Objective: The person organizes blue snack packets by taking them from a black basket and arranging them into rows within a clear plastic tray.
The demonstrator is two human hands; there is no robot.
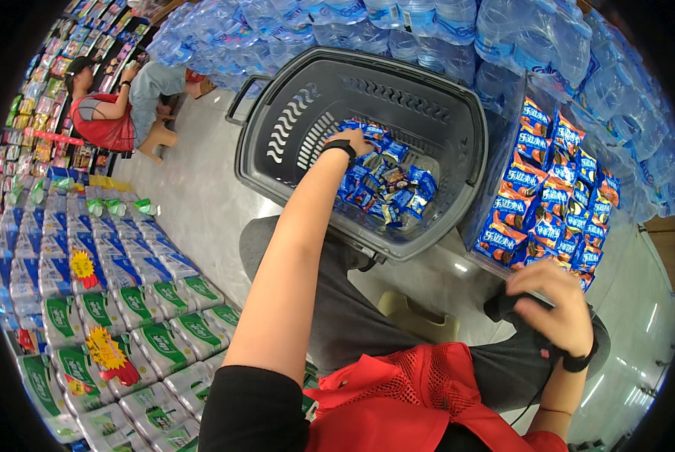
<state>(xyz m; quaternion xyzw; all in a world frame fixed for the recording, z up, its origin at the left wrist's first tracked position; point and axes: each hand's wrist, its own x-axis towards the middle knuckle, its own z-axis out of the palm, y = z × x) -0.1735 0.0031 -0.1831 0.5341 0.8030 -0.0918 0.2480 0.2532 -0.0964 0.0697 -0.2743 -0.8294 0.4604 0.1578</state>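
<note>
My left hand point(353, 139) reaches down into a dark grey plastic shopping basket point(309, 70). Its fingers are among blue snack packets point(391, 183) heaped on the basket floor, and whether they grip one is hidden. A few packets there have other wrappers, one of them purple-brown. To the right stands a clear-walled bin with neat rows of blue and orange cookie packets point(555, 200). My right hand point(557, 308), slightly blurred, hovers by the bin's near corner above my knee. Nothing shows between its parted, curved fingers.
Shrink-wrapped water bottles point(427, 28) are stacked behind the basket and bin. Wrapped can packs point(117, 305) fill the left side. A person in a red vest point(103, 121) sits on a low stool near shelves. Another stool point(413, 316) is between my legs.
</note>
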